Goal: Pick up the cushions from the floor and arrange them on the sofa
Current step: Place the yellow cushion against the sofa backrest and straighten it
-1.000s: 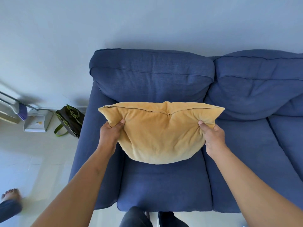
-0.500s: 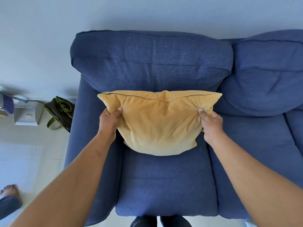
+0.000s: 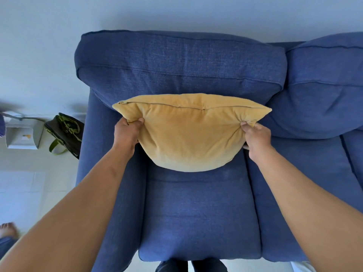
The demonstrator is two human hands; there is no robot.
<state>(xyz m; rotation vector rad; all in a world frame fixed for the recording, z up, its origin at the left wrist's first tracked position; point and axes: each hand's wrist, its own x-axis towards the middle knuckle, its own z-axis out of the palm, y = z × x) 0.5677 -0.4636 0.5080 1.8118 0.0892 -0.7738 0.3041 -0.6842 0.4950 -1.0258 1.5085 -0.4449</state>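
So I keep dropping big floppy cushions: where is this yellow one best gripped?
Probably at its two side edges just below the zipped top seam, coming in from the front, as the left hand and right hand do on the yellow cushion. It is wide and soft, so one grip would likely let it sag.

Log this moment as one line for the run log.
step: placing | object: yellow cushion | left hand: gripping | right hand: gripping | location: over sofa seat, against back cushion

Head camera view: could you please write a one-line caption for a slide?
Both hands, left hand and right hand, hold a yellow cushion against the blue sofa backrest.
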